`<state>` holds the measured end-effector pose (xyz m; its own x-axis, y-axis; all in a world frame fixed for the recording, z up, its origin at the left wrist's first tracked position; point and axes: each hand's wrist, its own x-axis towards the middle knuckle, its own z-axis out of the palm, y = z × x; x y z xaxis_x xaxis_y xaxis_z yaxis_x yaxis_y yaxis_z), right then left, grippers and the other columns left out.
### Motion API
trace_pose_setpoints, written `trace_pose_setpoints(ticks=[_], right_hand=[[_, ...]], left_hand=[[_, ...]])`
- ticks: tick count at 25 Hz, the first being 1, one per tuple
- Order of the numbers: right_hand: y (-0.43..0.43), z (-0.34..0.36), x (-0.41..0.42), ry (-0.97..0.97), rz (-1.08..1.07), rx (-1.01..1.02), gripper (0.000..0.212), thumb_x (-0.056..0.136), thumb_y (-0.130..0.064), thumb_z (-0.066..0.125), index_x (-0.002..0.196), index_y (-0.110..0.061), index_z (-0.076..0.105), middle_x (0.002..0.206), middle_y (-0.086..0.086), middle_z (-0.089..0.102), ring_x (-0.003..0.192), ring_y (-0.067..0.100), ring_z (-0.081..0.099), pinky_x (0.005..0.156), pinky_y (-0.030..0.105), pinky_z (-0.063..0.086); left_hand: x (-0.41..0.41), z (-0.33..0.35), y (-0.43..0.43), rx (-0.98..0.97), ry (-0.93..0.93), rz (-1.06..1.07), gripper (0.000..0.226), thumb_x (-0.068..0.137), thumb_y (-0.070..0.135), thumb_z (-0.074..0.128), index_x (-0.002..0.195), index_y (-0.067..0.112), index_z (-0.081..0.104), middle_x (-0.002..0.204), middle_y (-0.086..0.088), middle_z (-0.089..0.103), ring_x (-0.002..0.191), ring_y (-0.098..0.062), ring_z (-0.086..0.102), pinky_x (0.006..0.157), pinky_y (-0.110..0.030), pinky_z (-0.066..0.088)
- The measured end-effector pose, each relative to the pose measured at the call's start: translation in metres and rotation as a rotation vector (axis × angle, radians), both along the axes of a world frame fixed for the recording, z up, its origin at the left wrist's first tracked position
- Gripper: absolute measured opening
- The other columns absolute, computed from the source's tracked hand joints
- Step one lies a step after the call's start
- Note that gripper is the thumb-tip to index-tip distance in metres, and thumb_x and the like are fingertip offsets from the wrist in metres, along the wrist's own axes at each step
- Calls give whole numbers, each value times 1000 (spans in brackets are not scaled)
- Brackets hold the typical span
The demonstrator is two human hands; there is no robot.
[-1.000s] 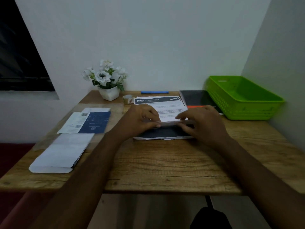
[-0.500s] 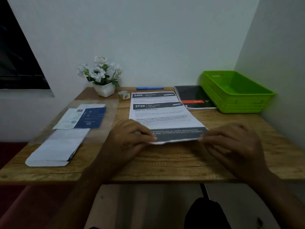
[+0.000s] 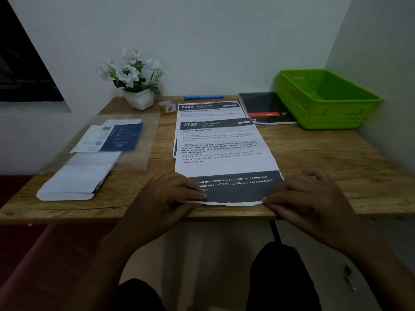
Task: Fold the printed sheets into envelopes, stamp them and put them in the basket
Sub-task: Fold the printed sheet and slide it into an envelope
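A printed sheet headed "2720" lies flat and unfolded on the wooden desk, its dark bottom band at the front edge. My left hand pinches the sheet's near left corner. My right hand pinches the near right corner. A second printed sheet headed "2400" lies under it, further back. The green basket stands at the back right and looks empty. A folded white paper lies at the front left.
A white pot of flowers stands at the back left. A small tape roll, a blue pen and a black notebook lie along the back. A blue and white leaflet rests on a clear film.
The sheet was folded over at mid-desk a second ago. My hands have drawn its lower part back towards me, and it now lies open with both hands at its near corners.
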<state>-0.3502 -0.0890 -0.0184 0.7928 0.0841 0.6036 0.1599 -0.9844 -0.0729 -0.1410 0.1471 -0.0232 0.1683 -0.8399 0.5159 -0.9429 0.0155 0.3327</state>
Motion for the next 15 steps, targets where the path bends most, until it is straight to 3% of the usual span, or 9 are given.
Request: trace_pose_setpoints(ticks=[4,7,11,15], right_hand=[[-6,14,6,142,91,93,16,86,-40,63,92,-30,75,93,-20,69,85,-2,63,81,28,37],[-13,31,22,148,137,352,12,87,-31,68,89,-22,76,83,-14,72,75,8,66,70,27,47],[-42,43,80,92,-54,632,3,84,-25,71,83,-25,74,72,-8,72,62,10,62,57,19,45],[-85,32,145,158,-301,739,8,84,-25,72,80,-18,73,64,-7,65,53,0,53,60,29,44]], left_hand=[[2,13,1,90,45,-21,39,76,54,64,104,28,70,106,15,66,101,1,58,82,-28,51],[10,31,-10,83,223,-5,37,76,52,65,98,24,72,102,15,67,100,-4,60,81,-20,49],[55,54,-54,85,327,227,15,78,36,70,90,27,71,88,18,65,83,-4,61,66,-20,48],[103,47,-94,67,458,472,13,77,24,75,86,14,74,81,5,69,73,-6,60,64,-26,48]])
